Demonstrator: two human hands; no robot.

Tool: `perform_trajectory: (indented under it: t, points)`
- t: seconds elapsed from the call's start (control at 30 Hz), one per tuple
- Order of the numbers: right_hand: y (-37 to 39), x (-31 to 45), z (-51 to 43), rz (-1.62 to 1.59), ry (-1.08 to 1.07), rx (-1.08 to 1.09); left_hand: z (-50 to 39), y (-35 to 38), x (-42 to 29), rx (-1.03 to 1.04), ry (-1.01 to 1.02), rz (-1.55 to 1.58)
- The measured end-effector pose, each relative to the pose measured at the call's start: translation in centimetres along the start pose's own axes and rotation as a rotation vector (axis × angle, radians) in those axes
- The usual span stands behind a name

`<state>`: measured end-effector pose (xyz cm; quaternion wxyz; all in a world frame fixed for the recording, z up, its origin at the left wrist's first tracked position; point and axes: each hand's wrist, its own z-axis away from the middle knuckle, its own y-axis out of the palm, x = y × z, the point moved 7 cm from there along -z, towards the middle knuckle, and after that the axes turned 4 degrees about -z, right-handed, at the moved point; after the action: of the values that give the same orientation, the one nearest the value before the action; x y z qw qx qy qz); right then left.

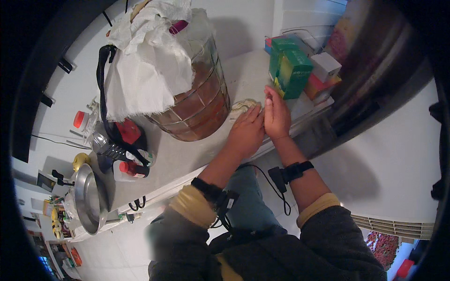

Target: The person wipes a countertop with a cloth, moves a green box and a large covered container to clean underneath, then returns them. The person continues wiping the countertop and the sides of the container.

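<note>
My left hand (247, 131) lies palm down on the pale countertop (179, 154), its fingertips touching a crumpled, yellowish-white cloth (246, 104). Whether the fingers grip the cloth is hidden under the hand. Close beside it, my right hand (277, 114) stands on its edge near the counter's front, fingers together and slightly curled. Its palm faces the left hand, and I cannot tell if anything is in it. Just past the right fingertips is a green carton (293, 72). A large glass jar (197, 109) of reddish-brown contents stands left of the cloth, covered by white woven sacking (144, 77).
A white box (326, 66) and a red-orange box (321, 87) sit beside the green carton. Toward the left are a red-capped plastic jug (100, 137), a small red-capped bottle (132, 169) and a metal basin (88, 200). Black straps with cables circle both forearms.
</note>
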<state>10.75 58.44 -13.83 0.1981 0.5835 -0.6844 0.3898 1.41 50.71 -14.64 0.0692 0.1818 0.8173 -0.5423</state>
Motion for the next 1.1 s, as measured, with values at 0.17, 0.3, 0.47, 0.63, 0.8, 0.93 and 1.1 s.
perform_trajectory:
  t: [0.17,0.3,0.47,0.63,0.8,0.93,1.1]
  points:
    - [0.6,-1.0,-0.2,-0.109,0.103,0.096,6.3,-2.3,-1.7,0.105,0.019,-0.083]
    - [-0.1,-0.2,0.9,-0.486,0.335,0.157,9.6,-6.5,-0.8,0.074,-0.263,0.632]
    - [-3.0,6.3,6.1,-0.814,0.354,0.453,10.0,-9.5,-2.3,0.019,-0.512,1.892]
    - [-6.5,8.9,6.1,-0.579,0.415,0.499,9.9,-12.1,-4.2,-0.026,-0.467,1.767]
    - [-8.0,12.0,6.2,-1.038,0.646,0.520,11.1,-12.4,-4.5,-0.075,-0.589,1.441]
    - [-8.6,13.8,6.7,-1.279,0.811,0.474,11.3,-13.5,-6.2,-0.110,-0.462,1.059]
    - [-8.1,14.6,7.6,-1.171,0.871,0.595,11.0,-13.3,-10.4,-0.153,-0.231,0.685]
